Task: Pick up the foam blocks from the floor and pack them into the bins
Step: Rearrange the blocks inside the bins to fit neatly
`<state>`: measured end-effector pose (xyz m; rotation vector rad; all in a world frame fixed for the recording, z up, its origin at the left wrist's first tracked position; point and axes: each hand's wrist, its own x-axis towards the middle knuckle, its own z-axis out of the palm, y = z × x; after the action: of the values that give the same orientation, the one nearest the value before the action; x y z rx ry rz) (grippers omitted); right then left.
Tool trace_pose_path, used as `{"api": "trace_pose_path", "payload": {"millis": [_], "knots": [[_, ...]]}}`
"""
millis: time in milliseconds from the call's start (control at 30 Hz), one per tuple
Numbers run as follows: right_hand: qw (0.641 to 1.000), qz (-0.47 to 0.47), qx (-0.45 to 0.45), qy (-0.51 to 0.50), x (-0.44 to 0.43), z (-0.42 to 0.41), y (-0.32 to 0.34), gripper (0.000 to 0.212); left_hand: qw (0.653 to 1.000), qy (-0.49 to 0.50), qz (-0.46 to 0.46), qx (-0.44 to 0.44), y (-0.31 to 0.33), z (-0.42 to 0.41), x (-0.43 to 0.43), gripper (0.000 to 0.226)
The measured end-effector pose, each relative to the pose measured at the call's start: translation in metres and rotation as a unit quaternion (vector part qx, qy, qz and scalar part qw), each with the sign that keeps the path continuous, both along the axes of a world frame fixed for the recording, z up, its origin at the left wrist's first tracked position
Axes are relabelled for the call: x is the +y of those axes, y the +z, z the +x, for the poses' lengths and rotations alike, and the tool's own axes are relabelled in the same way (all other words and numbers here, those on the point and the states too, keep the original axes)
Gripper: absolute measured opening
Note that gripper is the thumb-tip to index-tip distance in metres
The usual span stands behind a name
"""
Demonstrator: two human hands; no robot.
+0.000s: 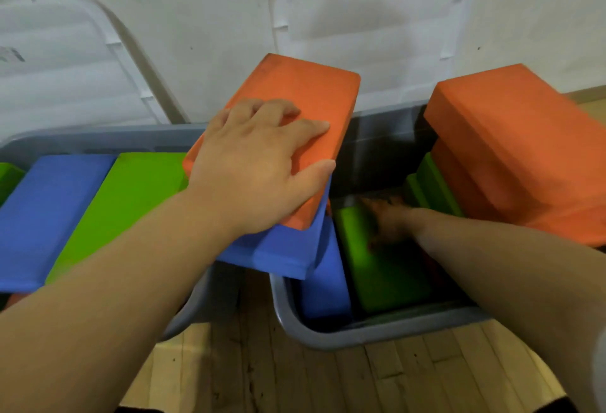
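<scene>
Head view: two grey bins sit side by side on a wooden floor (328, 380) against a white wall (213, 2), where two clear lids (370, 12) lean. The left bin (98, 137) is topped with a flat blue block (49, 209) and a green block (131, 199). The right bin (328, 334) holds an upright blue slab (328, 291), a dark green block (387, 275) and stacked orange blocks (524, 137) rising above its rim.

An orange block (305, 91), a smooth rectangular foam brick, lies tilted on blue blocks (282, 248) bridging the two bins.

The left hand (259, 163) rests on top of it, fingers mostly extended, thumb along its side. The right hand (390, 219) reaches down onto the dark green block; it is blurred, so its grip cannot be told.
</scene>
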<state>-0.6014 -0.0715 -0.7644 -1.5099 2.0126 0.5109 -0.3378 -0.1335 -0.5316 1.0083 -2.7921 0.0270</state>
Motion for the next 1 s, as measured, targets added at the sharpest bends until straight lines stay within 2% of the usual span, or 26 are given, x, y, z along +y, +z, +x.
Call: {"api": "trace_pose_path", "payload": {"millis": [133, 233, 567, 767, 900, 1000], "knots": [[0.998, -0.043, -0.026, -0.041, -0.009, -0.007, 0.008, 0.13, 1.0, 0.009, 0.005, 0.012, -0.002, 0.005, 0.002, 0.068], [0.997, -0.035, -0.051, -0.051, -0.009, -0.004, 0.007, 0.131, 1.0, 0.007, 0.012, 0.015, 0.0, 0.009, -0.003, 0.067], [0.997, -0.023, -0.046, -0.063, -0.013, -0.006, -0.002, 0.136, 0.999, 0.017, 0.03, 0.041, 0.0, 0.013, 0.001, 0.068], [0.996, -0.046, -0.052, -0.047, -0.027, -0.002, 0.035, 0.12, 0.998, 0.018, 0.032, 0.042, 0.0, 0.017, -0.002, 0.068], [1.0, -0.004, 0.019, 0.021, -0.029, -0.004, 0.075, 0.111, 0.998, 0.012, 0.038, 0.048, -0.001, 0.018, -0.005, 0.069], [0.999, 0.034, 0.009, 0.022, -0.022, 0.001, 0.097, 0.096, 0.998, 0.007, 0.043, 0.05, -0.002, 0.02, -0.006, 0.068]]}}
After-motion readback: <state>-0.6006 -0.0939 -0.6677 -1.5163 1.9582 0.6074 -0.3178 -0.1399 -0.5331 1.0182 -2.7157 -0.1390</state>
